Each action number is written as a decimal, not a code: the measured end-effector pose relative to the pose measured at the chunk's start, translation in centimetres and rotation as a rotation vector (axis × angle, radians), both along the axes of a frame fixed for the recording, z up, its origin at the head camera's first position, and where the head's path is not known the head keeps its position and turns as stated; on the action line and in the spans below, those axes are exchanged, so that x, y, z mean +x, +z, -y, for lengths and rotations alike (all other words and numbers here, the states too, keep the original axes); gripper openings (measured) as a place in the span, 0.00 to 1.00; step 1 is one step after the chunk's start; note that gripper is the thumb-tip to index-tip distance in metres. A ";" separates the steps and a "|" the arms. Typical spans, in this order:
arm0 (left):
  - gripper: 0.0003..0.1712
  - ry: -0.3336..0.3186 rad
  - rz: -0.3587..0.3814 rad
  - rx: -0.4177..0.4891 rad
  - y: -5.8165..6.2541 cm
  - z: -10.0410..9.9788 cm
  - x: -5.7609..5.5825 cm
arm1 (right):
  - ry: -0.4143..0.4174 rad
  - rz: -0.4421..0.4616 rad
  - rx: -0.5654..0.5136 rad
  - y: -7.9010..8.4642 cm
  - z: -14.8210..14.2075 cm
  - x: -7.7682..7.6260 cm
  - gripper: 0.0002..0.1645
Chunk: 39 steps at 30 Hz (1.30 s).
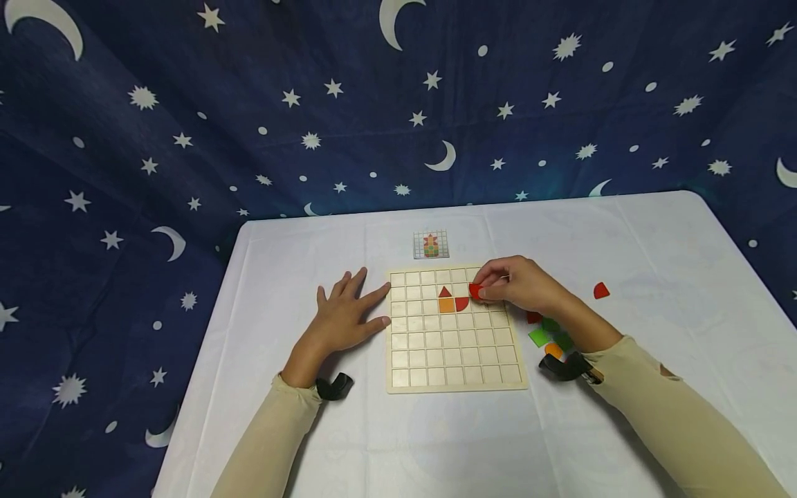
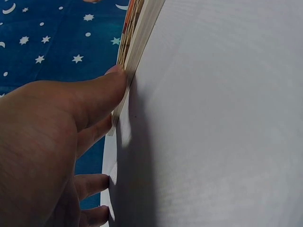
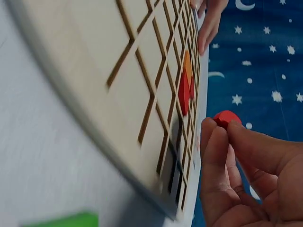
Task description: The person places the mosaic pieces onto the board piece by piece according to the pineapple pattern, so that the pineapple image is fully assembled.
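Observation:
A square wooden grid board (image 1: 418,377) lies on the white table. On it sit a red triangle (image 1: 445,292), an orange square (image 1: 446,305) directly below it, and a red quarter-circle piece (image 1: 461,303) beside the square. My right hand (image 1: 523,283) is over the board's upper right part and pinches a red piece (image 3: 227,117) between thumb and fingers. My left hand (image 1: 342,318) has its fingers spread at the board's left side. Its thumb and index finger touch the board's edge (image 2: 137,47).
A small pattern card (image 1: 431,244) with a coloured figure lies behind the board. To the right are loose pieces: a light green one (image 1: 539,337), an orange one (image 1: 553,351) and others partly under my right forearm. One red quarter-circle (image 1: 601,290) lies farther right.

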<state>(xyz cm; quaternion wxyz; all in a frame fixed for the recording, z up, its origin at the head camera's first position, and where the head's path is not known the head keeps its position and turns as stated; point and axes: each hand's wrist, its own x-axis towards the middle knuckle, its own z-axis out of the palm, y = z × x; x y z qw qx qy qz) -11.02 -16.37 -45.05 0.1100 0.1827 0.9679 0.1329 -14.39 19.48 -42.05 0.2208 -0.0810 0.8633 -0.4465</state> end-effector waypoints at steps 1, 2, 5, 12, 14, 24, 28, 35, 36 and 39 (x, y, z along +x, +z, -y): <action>0.39 0.000 -0.001 -0.002 0.0 0.0 0.0 | 0.006 -0.003 0.002 0.0 0.3 0.0 0.10; 0.39 0.000 -0.002 -0.002 0.0 0.0 0.0 | 0.013 -0.009 0.006 -0.1 0.6 0.0 0.10; 0.39 0.000 -0.006 0.002 0.0 -0.1 0.0 | 0.023 -0.014 -0.003 -0.2 1.6 0.0 0.09; 0.39 0.005 -0.016 0.007 0.0 -0.1 0.0 | 0.042 -0.020 -0.021 -0.8 3.9 0.1 0.08; 0.39 0.007 -0.018 0.003 0.0 -0.1 0.0 | 0.056 -0.031 -0.021 -1.0 4.5 0.0 0.07; 0.39 0.014 -0.003 -0.003 0.0 -0.3 0.0 | 0.147 -0.170 0.034 -1.4 6.7 -0.1 0.03; 0.39 0.017 0.005 -0.005 0.1 -0.3 0.0 | 0.161 -0.198 0.049 -1.3 7.1 -0.1 0.02; 0.39 0.013 0.001 -0.003 0.0 -0.2 -0.1 | 0.161 -0.234 0.077 -1.3 7.5 0.1 0.02; 0.39 0.012 -0.001 -0.002 0.0 -0.1 -0.1 | 0.161 -0.240 0.082 -1.3 7.5 0.1 0.02; 0.39 0.011 -0.003 -0.004 0.0 -0.1 -0.1 | 0.163 -0.259 0.093 -1.5 7.5 0.1 0.02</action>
